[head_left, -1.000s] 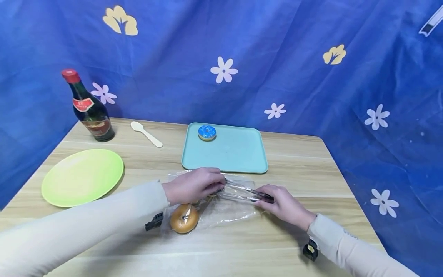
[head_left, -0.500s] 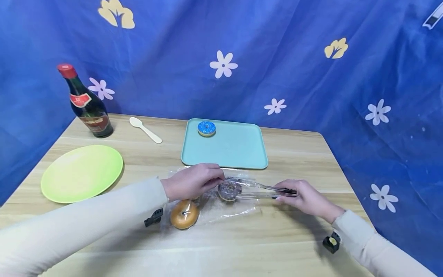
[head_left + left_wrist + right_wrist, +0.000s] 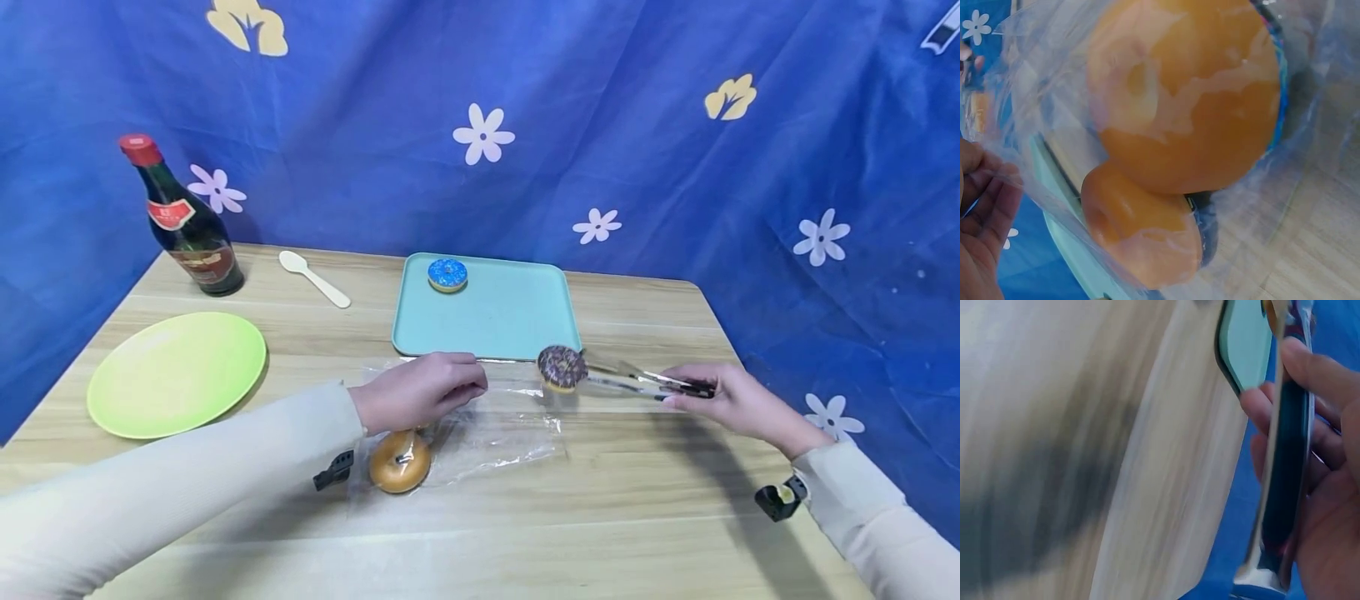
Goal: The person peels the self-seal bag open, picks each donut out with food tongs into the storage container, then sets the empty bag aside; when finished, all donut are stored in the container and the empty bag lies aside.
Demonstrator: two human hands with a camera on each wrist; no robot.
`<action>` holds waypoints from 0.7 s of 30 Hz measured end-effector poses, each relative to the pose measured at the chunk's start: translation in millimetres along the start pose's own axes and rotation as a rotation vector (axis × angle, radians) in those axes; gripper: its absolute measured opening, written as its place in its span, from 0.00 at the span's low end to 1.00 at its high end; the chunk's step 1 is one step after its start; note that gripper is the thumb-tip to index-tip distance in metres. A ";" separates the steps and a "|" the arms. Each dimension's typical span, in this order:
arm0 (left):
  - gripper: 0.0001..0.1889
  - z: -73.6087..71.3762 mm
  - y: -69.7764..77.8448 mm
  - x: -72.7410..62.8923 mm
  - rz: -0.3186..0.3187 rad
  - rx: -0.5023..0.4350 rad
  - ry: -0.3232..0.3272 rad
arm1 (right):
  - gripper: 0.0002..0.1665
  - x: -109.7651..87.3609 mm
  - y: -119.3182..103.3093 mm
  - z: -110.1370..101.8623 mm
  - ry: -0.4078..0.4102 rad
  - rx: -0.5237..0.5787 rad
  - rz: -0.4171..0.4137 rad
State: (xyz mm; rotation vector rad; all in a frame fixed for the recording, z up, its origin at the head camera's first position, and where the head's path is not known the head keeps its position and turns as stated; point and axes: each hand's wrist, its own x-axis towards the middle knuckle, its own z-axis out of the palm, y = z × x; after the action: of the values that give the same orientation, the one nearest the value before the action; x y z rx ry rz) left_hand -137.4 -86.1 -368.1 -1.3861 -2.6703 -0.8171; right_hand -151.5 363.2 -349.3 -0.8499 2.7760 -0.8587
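My right hand [image 3: 742, 406] holds metal tongs with dark handles [image 3: 1291, 450]. Between the tong tips a donut with dark sprinkled icing [image 3: 557, 360] hangs above the table, near the front right corner of the turquoise tray [image 3: 495, 321]. The fingers of my left hand [image 3: 420, 392] pinch the edge of a clear plastic bag [image 3: 498, 437]. Inside the bag lies a plain brown donut [image 3: 397, 479]; the left wrist view shows a smaller brown donut [image 3: 1141, 231] beside it, mostly hidden by my hand in the head view. A blue-iced donut [image 3: 447, 273] sits at the tray's back left.
On the left is a green plate [image 3: 176, 375], with a dark green bottle [image 3: 191, 229] standing behind it. A white spoon [image 3: 315, 279] lies between bottle and tray. Blue patterned cloth [image 3: 375, 125] hangs behind and beside the wooden table [image 3: 465, 550].
The tongs have drawn the dark-iced donut out of the bag, up and to the right. My right hand has moved right with them, while my left hand has stayed at the bag.
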 end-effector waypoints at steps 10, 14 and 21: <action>0.04 4.0 -1.3 -1.6 0.004 0.014 0.007 | 0.16 62.0 10.6 13.8 0.140 -0.083 0.051; 0.04 2.3 -1.1 -0.7 0.007 0.016 0.006 | 0.18 91.7 9.8 19.6 0.167 -0.091 0.073; 0.04 2.3 1.6 0.8 -0.027 0.007 -0.039 | 0.17 129.1 18.2 31.7 0.189 -0.088 0.148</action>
State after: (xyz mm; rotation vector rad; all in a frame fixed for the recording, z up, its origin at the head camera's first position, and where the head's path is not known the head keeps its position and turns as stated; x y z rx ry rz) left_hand -136.1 -83.7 -369.1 -1.3814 -2.7239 -0.7902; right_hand -259.8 289.7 -378.7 -0.5939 3.0139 -0.8365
